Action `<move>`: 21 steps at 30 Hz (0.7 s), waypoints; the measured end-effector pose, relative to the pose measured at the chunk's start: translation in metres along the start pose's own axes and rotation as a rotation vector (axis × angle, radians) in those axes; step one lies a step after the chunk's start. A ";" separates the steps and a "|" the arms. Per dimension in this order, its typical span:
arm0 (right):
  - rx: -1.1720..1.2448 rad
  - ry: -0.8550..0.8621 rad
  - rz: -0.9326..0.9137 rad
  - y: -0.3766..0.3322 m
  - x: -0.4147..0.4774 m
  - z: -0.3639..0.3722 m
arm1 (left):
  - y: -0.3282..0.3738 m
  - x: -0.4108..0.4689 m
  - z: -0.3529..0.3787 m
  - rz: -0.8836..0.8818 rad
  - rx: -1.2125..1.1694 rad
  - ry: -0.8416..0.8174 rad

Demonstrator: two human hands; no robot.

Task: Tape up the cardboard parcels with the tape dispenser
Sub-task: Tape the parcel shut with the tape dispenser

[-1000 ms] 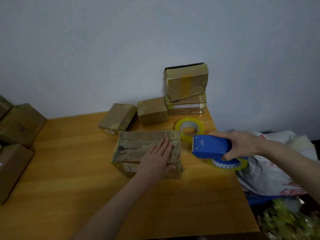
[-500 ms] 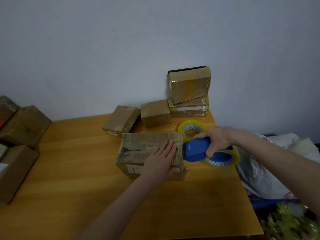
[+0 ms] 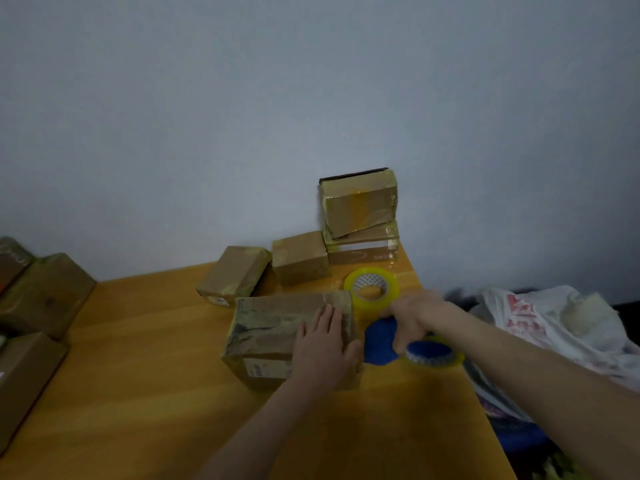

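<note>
Has brought the tape dispenser [image 3: 379, 341] leftward since a second ago, to just beside the right end of the cardboard parcel [image 3: 277, 323], and grips its blue body from above with the right hand [image 3: 412, 313], fingers curled round it. Presses the left hand [image 3: 325, 348] flat on the parcel's right half, fingers straight and close together. Has the parcel lying toward the right edge of the tabletop [image 3: 138, 375], spare tape roll [image 3: 371, 287] just behind, taped boxes [image 3: 299, 258] at the far right corner.

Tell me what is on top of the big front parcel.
The left hand lies flat on the right end of the parcel, fingers straight. Wrinkled tape shows on the bare top; whatever lies under the palm is covered.
</note>
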State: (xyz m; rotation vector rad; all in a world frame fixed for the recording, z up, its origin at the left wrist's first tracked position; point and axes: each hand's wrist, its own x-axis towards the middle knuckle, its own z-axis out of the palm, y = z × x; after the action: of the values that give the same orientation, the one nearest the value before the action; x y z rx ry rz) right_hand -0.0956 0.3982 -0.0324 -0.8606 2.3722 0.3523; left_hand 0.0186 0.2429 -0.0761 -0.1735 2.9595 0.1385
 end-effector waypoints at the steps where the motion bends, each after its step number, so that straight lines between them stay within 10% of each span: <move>1: 0.126 0.001 -0.012 0.005 -0.001 0.001 | 0.001 0.001 -0.001 0.004 -0.001 0.007; 8: 0.812 0.144 -0.024 0.048 -0.004 0.001 | -0.058 -0.008 -0.019 0.192 0.034 0.027; 13: 1.268 0.248 -0.080 0.041 -0.003 0.001 | -0.059 -0.005 -0.005 -0.010 0.039 0.151; 21: 1.374 0.347 -0.116 0.025 0.011 -0.008 | -0.083 0.007 0.001 0.169 0.215 0.082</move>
State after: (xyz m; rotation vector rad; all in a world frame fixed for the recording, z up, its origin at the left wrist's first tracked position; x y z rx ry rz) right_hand -0.1218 0.4081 -0.0316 -0.3433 2.1001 -1.4085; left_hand 0.0220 0.1602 -0.0851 0.1018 3.0402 -0.1700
